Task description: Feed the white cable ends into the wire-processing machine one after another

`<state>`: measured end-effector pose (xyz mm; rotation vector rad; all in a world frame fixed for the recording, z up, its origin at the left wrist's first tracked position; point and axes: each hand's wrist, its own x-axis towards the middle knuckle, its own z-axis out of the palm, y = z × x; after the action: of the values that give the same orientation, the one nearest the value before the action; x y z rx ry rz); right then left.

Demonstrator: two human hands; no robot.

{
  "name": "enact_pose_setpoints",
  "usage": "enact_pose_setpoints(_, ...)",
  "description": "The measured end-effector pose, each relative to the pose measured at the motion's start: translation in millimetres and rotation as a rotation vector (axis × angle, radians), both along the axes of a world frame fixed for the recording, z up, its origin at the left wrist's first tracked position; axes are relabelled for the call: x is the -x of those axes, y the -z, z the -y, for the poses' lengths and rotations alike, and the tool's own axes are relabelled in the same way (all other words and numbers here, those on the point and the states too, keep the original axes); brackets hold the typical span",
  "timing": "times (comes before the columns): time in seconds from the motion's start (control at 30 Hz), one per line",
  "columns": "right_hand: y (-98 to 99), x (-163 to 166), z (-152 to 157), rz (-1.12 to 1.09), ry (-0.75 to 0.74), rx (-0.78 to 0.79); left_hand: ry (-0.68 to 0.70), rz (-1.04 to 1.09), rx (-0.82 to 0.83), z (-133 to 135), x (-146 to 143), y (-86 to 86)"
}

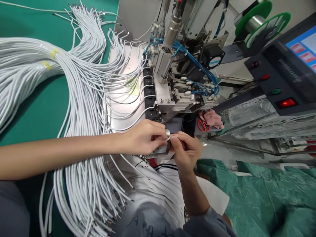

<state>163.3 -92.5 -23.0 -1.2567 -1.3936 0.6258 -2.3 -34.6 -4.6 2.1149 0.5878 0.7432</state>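
My left hand (pixel 145 136) reaches in from the left with its fingers curled closed on a white cable (pixel 169 138). Facing it, my right hand (pixel 187 150) pinches the same cable's end between thumb and fingertips. The fingers cover most of this cable, and its tip is too small to make out. Just beyond the hands stands a metal wire-processing machine (pixel 164 93). Several white cables run into a row of black clamps (pixel 149 90) along its left side. Beneath my left forearm spreads a large bundle of white cables (pixel 84 108).
A green mat (pixel 53 98) lies under the cables. At the right are a control panel (pixel 278 74) with a lit red switch, a green-rimmed spool (pixel 256 24), red-handled scissors (pixel 202 125) and a pink cloth (pixel 212 118). Green sheeting (pixel 259 194) fills the lower right.
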Motion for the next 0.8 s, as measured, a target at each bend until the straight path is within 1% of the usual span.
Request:
enact_pose_setpoints(0.07,-1.2,1,0,0.042,0.040,-0.035,-0.003,0.002,-0.020,-1,1,-0.7)
enact_pose_setpoints(0.17,-6.4,-3,-4,0.148,-0.004,-0.002,-0.002,-0.079,-0.126,-4,2,-0.8)
enact_pose_setpoints(0.23,-7.1,-4,-8,0.134,-0.022,0.037,0.006,-0.132,-0.162,-5,3,-0.8)
enact_pose_setpoints(0.3,-4.0,-1,-10,0.053,0.023,0.052,0.003,-0.156,-0.164,-6,2,-1.5)
enact_pose_setpoints(0.37,1.7,3,-12,-0.026,0.078,0.070,0.011,-0.190,-0.170,-7,2,-3.1)
enact_pose_setpoints(0.43,8.6,4,-17,-0.051,0.079,0.133,0.020,-0.292,-0.194,-11,2,-4.9)
enact_pose_setpoints(0.53,21.6,-5,-30,-0.046,0.027,0.262,-0.021,-0.502,-0.286,-21,5,-4.0)
enact_pose_setpoints(0.6,32.3,-13,-42,-0.081,-0.010,0.336,-0.049,-0.586,-0.338,-28,6,0.4)
enact_pose_setpoints(0.7,47.3,-18,-55,-0.192,-0.107,0.425,-0.061,-0.630,-0.342,-34,6,9.0)
enact_pose_setpoints(0.8,55.5,-13,-58,-0.270,-0.188,0.449,-0.078,-0.644,-0.314,-36,4,13.2)
